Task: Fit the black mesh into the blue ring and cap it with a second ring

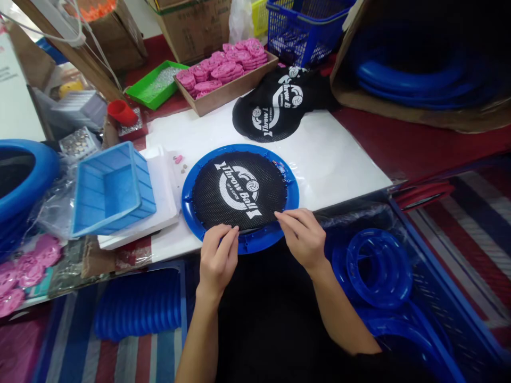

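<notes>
Both hands, left hand (217, 255) and right hand (303, 234), are pinching the black mesh (239, 189) against the blue ring (245, 242); uneven pulling could be slipping it off the hooks.

Counts on and around the white table

Two hands (217, 255) (303, 236) were in view, with one blue ring (187, 186) carrying one black net (239, 189), one pile of spare nets (275, 106), one green tray (154, 85), one blue basket (303, 24) and one red cup (122, 113).
</notes>
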Tool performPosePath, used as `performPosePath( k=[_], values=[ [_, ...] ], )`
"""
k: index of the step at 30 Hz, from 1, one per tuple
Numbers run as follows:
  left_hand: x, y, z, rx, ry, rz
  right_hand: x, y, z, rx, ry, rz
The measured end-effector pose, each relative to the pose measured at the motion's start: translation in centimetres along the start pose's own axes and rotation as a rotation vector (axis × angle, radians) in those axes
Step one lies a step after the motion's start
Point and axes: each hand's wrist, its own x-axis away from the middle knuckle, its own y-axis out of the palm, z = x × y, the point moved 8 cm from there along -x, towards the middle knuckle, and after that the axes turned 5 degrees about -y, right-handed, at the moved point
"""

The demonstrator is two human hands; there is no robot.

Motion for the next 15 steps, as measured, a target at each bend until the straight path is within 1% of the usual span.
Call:
performPosePath(
  k=[3, 8, 12, 15],
  values=[
    [0.0, -0.1, -0.5, 0.079, 0.003, -0.052, -0.2, -0.2, 0.4, -0.076, 0.016, -0.066],
    [0.2, -0.1, -0.9, 0.134, 0.082, -0.165, -1.3, -0.8, 0.1, -0.131, -0.009, -0.204],
    [-0.2, -0.4, -0.3, 0.116, 0.186, -0.227, -1.9, -0.9, 0.3, -0.151, 0.062, -0.286],
    [-0.9, -0.5, 0.6, 0.039, 0.274, -0.301, -2.2, -0.9, 0.4, -0.16, 0.098, -0.318]
  ],
)
